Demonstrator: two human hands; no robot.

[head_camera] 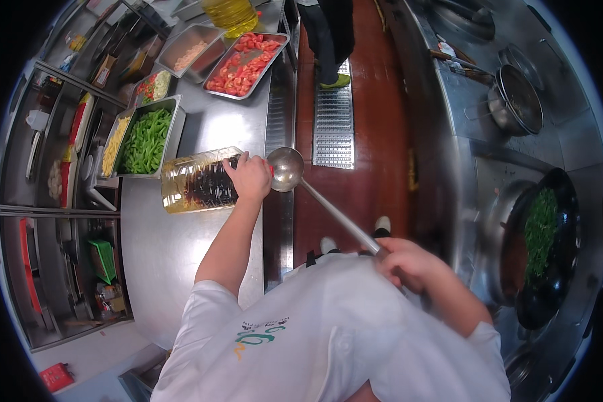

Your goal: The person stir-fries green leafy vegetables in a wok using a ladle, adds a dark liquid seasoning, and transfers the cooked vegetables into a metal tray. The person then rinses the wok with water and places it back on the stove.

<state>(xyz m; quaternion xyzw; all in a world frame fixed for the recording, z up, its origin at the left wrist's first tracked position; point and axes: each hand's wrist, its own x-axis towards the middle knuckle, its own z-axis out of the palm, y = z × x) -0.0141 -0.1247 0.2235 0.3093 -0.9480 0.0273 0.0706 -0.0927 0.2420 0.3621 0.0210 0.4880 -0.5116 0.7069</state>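
My left hand (252, 176) grips a large clear plastic bottle (193, 183) near its neck. The bottle lies tipped nearly on its side over the steel counter (191, 256), with dark liquid inside. Its red-rimmed mouth sits at the edge of the metal ladle (286, 170), just beyond the counter's edge. Whether liquid is flowing cannot be made out. My right hand (407, 264) is closed around the far end of the ladle's long handle, close to my body.
Steel trays of cut tomatoes (243, 65) and sliced green peppers (148, 140) stand on the counter by shelving (58, 213). Right of the aisle, a black wok (565, 246) holds chopped greens, near a strainer pot (517, 103). Another person (326, 35) stands ahead on the floor grating (333, 125).
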